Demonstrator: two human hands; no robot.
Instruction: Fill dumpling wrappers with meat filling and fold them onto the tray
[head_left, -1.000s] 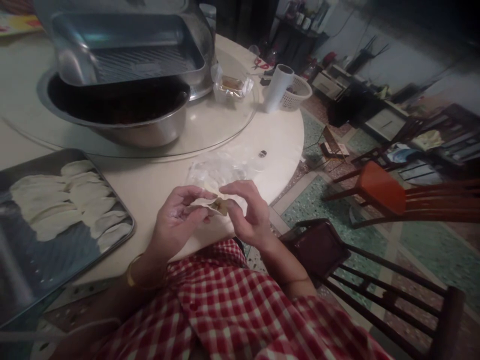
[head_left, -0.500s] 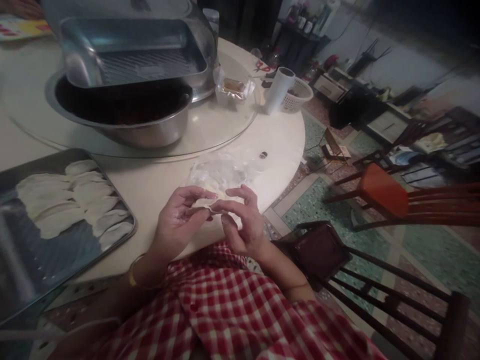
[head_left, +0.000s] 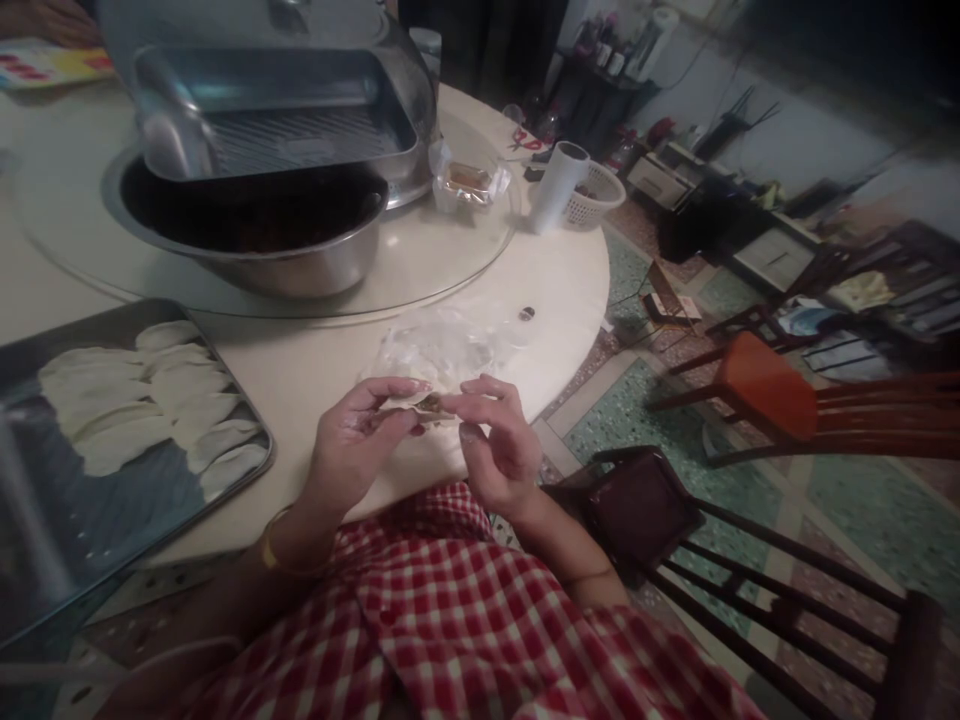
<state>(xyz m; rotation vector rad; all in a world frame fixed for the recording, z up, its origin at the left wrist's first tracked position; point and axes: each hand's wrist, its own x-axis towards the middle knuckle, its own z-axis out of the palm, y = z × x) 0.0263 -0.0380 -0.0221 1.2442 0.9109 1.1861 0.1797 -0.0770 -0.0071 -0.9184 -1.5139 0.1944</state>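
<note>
Between both hands, over the table's near edge, is a dumpling [head_left: 429, 404], its pale wrapper folded around dark filling that shows in the gap. My left hand [head_left: 360, 440] pinches its left side, thumb below and fingers above. My right hand [head_left: 501, 435] has its fingertips closed on the right side. Just behind the hands lies a clear plastic bag [head_left: 442, 345] with pale, blurred contents. On the left, a metal tray [head_left: 142, 520] bears several folded dumplings [head_left: 120, 410] in overlapping rows.
A large steel bowl [head_left: 300, 270] with dark contents stands on the glass turntable [head_left: 420, 275], a rectangular metal pan [head_left: 300, 150] tilted over it. Farther right are a foil-wrapped item [head_left: 469, 185], a white roll [head_left: 559, 190] and a basket [head_left: 596, 195]. Chairs [head_left: 645, 510] stand at the right.
The dumpling's wrapper now shows dark filling that was hidden before. My right hand has shifted slightly right and its fingers have drawn closer together.
</note>
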